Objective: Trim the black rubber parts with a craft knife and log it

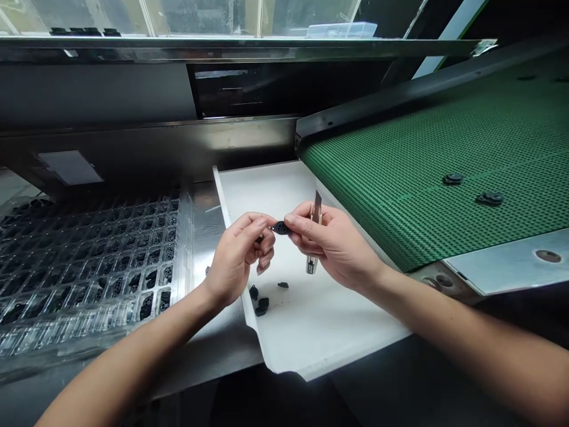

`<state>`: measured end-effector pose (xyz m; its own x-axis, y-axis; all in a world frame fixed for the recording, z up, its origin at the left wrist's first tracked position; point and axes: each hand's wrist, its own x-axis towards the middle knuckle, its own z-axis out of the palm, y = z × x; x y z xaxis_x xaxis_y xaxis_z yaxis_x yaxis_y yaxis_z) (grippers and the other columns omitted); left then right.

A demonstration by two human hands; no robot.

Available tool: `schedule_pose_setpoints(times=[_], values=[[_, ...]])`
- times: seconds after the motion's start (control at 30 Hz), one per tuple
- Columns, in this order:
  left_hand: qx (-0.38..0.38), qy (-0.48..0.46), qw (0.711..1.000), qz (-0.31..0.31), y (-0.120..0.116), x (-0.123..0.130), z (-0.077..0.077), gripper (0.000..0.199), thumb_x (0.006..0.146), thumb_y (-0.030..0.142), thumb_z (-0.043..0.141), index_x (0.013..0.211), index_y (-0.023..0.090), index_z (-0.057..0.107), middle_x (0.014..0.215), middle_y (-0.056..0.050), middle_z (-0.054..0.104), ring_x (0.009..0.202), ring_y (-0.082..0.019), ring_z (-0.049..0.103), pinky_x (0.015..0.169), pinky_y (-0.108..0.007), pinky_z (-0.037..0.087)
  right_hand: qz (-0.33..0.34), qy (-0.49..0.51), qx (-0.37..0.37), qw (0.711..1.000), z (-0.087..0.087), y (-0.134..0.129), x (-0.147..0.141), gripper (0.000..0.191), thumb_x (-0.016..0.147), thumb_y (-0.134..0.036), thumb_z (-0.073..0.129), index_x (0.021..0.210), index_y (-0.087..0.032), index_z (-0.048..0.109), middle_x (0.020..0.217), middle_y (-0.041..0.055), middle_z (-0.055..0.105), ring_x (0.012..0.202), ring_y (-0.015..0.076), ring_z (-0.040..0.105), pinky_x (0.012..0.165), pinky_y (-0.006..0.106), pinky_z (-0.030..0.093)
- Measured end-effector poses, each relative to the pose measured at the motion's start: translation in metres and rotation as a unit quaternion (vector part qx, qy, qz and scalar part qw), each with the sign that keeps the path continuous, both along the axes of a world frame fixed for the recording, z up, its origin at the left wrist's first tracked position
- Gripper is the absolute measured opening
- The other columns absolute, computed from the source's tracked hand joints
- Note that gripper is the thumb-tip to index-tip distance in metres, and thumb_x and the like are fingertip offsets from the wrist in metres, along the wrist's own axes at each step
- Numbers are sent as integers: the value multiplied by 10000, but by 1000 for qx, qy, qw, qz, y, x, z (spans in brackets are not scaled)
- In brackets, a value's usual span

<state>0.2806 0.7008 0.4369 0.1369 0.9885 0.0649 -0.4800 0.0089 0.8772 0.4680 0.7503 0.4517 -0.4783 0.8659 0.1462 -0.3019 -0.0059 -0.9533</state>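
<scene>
A small black oval part (281, 228) is pinched between my two hands above the white tray (329, 332). My left hand (246, 246) touches its left end with thumb and forefinger, and another dark piece (259, 239) shows among the curled fingers. Thumb and forefinger of my right hand (331, 237) grip its right end. The same hand also holds a utility knife (312, 264), its blade pointing up and away. Below, several black pieces (262, 305) lie on the tray's left side, with a smaller black bit (283, 285) beside them.
On the right, a green conveyor belt (400, 172) carries black parts (489, 198). Clear plastic trays (111, 267) filled with black parts stand on the left. A metal shelf (222, 51) crosses the back, with a clear box (342, 30) on it.
</scene>
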Motion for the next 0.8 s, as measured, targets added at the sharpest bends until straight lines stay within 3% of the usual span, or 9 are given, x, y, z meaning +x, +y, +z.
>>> schedule_pose_setpoints(times=[0.2, 0.3, 0.5, 0.67, 0.8], values=[[23, 8, 999, -26, 1, -3, -1, 355, 949, 342, 828, 1230, 169, 696, 741, 29, 547, 593, -112, 474, 512, -201, 399, -5, 4, -9, 1000, -1, 0, 0, 561, 813, -492, 1105, 811, -156, 656, 699, -5, 566, 531, 72, 320, 454, 195, 184], [4, 14, 999, -31, 3, -3, -1, 333, 995, 448, 786, 1148, 175, 674, 740, 16, 577, 564, -115, 494, 499, -206, 389, -3, 6, -12, 1000, 0, 1, 0, 557, 807, -482, 1111, 813, -156, 659, 677, -22, 526, 533, 71, 310, 456, 198, 177], [-6, 48, 996, -80, 6, -3, 0, 534, 984, 658, 808, 937, 144, 673, 688, 5, 548, 521, -82, 423, 468, -198, 287, -12, -23, 34, 999, -1, 1, 0, 506, 853, -535, 1071, 899, -136, 764, 661, -28, 483, 560, 95, 335, 470, 212, 214], [-23, 23, 988, -152, 8, -11, 0, 436, 966, 529, 885, 973, 140, 689, 709, -1, 585, 511, -64, 423, 488, -183, 281, -26, -51, 93, 994, -1, -2, 0, 433, 940, -535, 991, 939, -145, 802, 684, -11, 535, 574, 116, 372, 487, 241, 266], [-20, -11, 988, -155, 9, -14, 0, 349, 981, 433, 880, 988, 136, 696, 751, -21, 624, 514, -60, 431, 487, -173, 287, -37, -69, 151, 985, -1, -5, 2, 313, 1031, -461, 914, 1026, -165, 816, 762, 1, 600, 612, 131, 446, 518, 256, 343]])
